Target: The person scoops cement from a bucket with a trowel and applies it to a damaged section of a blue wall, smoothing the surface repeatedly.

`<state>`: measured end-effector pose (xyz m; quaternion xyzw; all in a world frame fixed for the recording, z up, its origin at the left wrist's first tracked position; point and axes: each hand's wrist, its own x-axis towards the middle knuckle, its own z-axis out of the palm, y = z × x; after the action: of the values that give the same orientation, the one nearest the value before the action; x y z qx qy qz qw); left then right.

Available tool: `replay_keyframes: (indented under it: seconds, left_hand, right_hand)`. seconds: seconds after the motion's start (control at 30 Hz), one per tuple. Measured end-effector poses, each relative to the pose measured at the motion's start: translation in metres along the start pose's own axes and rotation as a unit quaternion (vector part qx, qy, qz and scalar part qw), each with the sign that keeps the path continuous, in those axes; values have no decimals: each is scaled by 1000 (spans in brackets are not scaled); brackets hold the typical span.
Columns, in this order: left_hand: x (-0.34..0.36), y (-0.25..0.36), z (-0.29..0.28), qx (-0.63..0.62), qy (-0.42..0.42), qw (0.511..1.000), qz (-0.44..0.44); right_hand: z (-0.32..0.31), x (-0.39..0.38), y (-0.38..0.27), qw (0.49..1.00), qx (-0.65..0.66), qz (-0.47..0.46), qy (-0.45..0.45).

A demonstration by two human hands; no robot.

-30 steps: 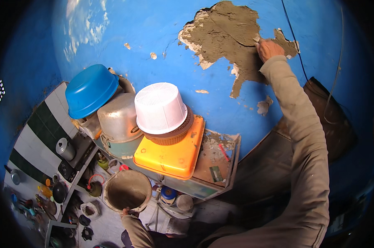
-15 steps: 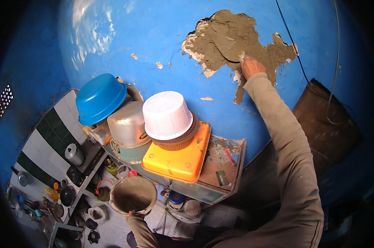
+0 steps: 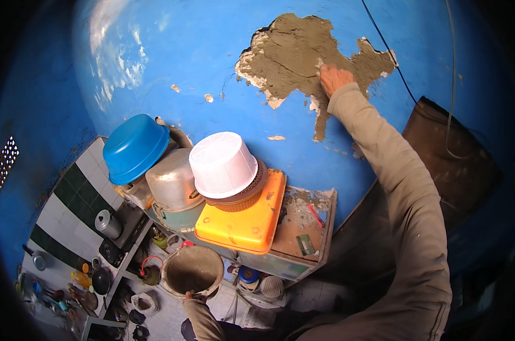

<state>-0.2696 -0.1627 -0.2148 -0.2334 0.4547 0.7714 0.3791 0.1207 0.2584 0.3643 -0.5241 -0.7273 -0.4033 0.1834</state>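
My right hand [image 3: 332,77] presses at a patch of wet grey-brown plaster [image 3: 286,54] on the blue wall, fingers closed round a small pale item that I cannot make out. The patch has ragged edges with flaking white bits. Low in the view, my left hand [image 3: 193,296] grips the near rim of a round, mud-stained bucket [image 3: 169,275], which has a grey-brown coating inside.
A cabinet [image 3: 300,241] bears an orange tray [image 3: 232,230], white basket [image 3: 220,159], blue basin [image 3: 132,145] and metal pot [image 3: 166,179]. Left lies a kitchen counter [image 3: 123,261] with several utensils; right, a dark leaning board [image 3: 439,142]. Cables [image 3: 451,102] hang down the wall.
My right hand has moved leftward across the plaster patch, then slightly up. My left hand stays on the bucket, and the whole view has shifted a little.
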Motion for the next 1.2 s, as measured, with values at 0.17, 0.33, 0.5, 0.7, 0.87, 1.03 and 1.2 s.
replay_keyframes:
  seconds: [0.17, 0.33, 0.5, 0.7, 0.87, 1.03, 1.2]
  left_hand:
    - [15, 7, -8, 70, -39, 996, -32]
    - [24, 12, -25, 50, -41, 998, 8]
    - [-8, 27, -13, -5, -18, 1000, 24]
    - [-13, 41, -35, 22, -107, 984, 143]
    - [14, 48, -78, 1, -149, 975, 167]
    - [-107, 26, 7, -4, -133, 972, 194]
    - [-82, 10, -45, 27, -169, 958, 229]
  right_hand:
    - [-26, 0, 19, 999, 25, 43, -7]
    - [4, -41, 27, 985, 87, 138, -53]
    - [2, -106, 26, 964, 106, 191, -152]
    - [1, -154, 20, 970, 183, 154, -52]
    - [34, -95, -31, 974, 198, 74, -77]
    - [31, -49, -39, 977, 142, 142, -75]
    - [9, -56, -17, 937, 237, 189, -173]
